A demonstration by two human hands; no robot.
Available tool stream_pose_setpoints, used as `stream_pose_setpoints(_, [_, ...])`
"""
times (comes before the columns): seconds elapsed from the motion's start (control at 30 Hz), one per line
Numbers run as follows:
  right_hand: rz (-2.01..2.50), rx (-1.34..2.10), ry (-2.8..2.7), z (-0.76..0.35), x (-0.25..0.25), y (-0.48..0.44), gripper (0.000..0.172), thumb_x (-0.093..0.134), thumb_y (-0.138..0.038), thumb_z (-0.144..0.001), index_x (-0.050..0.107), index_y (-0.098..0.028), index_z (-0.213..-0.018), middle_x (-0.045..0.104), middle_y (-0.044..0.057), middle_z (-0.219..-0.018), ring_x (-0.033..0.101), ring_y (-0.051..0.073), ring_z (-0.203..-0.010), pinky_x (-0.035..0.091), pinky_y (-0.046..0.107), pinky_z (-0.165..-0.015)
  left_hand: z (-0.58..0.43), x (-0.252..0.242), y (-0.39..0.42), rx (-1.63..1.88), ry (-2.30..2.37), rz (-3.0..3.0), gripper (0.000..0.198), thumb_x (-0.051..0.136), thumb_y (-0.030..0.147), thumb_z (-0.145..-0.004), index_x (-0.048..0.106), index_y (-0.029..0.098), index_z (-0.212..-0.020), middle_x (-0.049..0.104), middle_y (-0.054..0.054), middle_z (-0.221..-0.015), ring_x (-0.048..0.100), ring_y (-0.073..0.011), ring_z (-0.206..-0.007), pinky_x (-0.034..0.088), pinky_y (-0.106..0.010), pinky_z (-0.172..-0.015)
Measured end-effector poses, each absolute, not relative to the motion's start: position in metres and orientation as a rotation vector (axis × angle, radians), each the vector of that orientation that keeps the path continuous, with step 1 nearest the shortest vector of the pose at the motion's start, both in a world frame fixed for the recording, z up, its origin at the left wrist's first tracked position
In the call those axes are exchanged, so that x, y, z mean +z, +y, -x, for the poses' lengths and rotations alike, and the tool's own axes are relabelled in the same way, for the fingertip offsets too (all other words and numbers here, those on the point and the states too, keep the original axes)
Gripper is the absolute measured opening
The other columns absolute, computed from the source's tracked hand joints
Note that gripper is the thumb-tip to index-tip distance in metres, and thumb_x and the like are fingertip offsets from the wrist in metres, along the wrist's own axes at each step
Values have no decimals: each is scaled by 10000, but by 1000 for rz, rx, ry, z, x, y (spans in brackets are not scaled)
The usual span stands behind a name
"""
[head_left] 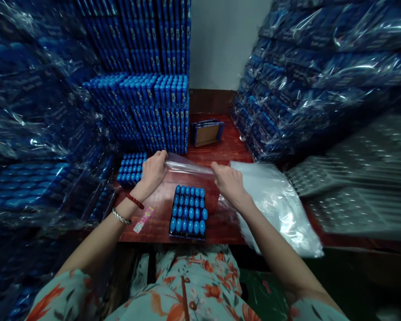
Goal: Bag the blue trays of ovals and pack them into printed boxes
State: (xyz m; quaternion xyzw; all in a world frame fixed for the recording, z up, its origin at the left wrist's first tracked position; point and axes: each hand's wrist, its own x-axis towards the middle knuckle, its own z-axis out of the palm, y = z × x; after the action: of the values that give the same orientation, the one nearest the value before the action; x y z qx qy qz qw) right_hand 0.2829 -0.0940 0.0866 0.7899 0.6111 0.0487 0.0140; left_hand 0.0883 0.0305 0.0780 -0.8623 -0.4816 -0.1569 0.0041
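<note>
Film-wrapped blue stacks (30, 111) blurred and cut by the left edge, translucent trays (357, 196) smeared at the right edge, print on the pink sticker (143, 220) too small for me to read, my view of the blue-topped pack (129, 168) partly blocked by the left hand (154, 168)

There are two hands, one left hand (154, 169) and one right hand (230, 182), and two bracelets (135, 201). One black tray (187, 236) holds twenty-four blue-topped pieces (190, 226), four rows of six. One pink strip (143, 220) shows.
</note>
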Motion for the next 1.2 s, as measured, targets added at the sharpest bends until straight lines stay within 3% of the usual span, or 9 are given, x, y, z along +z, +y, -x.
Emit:
stream_pose_setpoints(0.07, [-2680, 280, 1879, -289, 85, -91, 250, 363, -199, -885, 553, -185, -1047, 651, 107, -935, 621, 204, -804, 345, 261, -610, -85, 75, 33, -770, -1491, 2726, 270, 398, 71, -814, 574, 160, -998, 627, -80, -973, 597, -207, -887, 417, -277, -722])
stream_pose_setpoints(0.17, [-3142, 554, 1849, -290, 73, -87, 359, 326, -360, -921, 533, -162, -1137, 633, 118, -975, 600, 215, -843, 371, 279, -679, -84, 63, 30, -1385, -1444, 2616, 260, 382, 154, -875, 547, 160, -1075, 623, -72, -1025, 578, -176, -948, 413, -267, -833])
stream_pose_setpoints(0.23, [-3391, 468, 1786, -286, 50, -86, 442, 300, -425, -920, 495, -150, -1207, 638, 112, -929, 590, 215, -805, 379, 292, -705, -85, 40, 26, -1608, -1556, 2532, 279, 379, 226, -897, 518, 164, -1131, 622, -73, -1030, 577, -170, -934, 413, -271, -840])
stream_pose_setpoints(0.3, [-3476, 21, 1750, -281, 15, -86, 456, 274, -429, -911, 529, -145, -1162, 641, 97, -846, 573, 214, -743, 383, 303, -701, -87, 7, 21, -1548, -1778, 2630, 271, 371, 243, -892, 537, 160, -1090, 630, -78, -977, 580, -178, -885, 418, -280, -805])
stream_pose_setpoints(0.43, [-3344, -675, 1810, -274, -54, -88, 379, 267, -322, -855, 610, -162, -851, 622, 69, -744, 542, 195, -717, 397, 297, -699, -93, -59, 13, -1194, -1986, 3014, 217, 370, 201, -839, 567, 152, -762, 622, -64, -789, 554, -170, -747, 423, -279, -727])
stream_pose_setpoints(0.53, [-3310, -767, 1891, -266, -80, -95, 282, 297, -240, -777, 570, -178, -745, 607, 49, -754, 523, 171, -722, 408, 281, -706, -91, -85, -1, -1195, -2006, 3071, 184, 394, 213, -808, 501, 165, -667, 575, -28, -707, 506, -147, -671, 423, -257, -662])
stream_pose_setpoints(0.63, [-3289, -866, 1941, -255, -87, -108, 237, 306, -234, -760, 535, -176, -734, 599, 51, -787, 518, 162, -747, 419, 272, -712, -80, -95, -28, -1250, -2084, 3029, 199, 351, 253, -834, 479, 172, -705, 545, -25, -731, 489, -149, -680, 424, -267, -651])
stream_pose_setpoints(0.93, [-3334, -1187, 1880, -231, -83, -138, 330, 291, -436, -877, 492, -200, -765, 566, 21, -752, 519, 158, -715, 399, 272, -699, -39, -101, -80, -1499, -2433, 2852, 328, 309, 407, -893, 532, 168, -866, 593, -65, -850, 547, -186, -807, 442, -306, -757])
stream_pose_setpoints(1.2, [-3446, -1193, 1670, -242, -91, -117, 280, 357, -365, -773, 532, -181, -891, 627, 50, -817, 569, 185, -750, 440, 295, -712, -54, -108, -60, -1503, -2639, 2649, 142, 424, 276, -809, 495, 171, -745, 553, -5, -678, 527, -158, -659, 429, -266, -629])
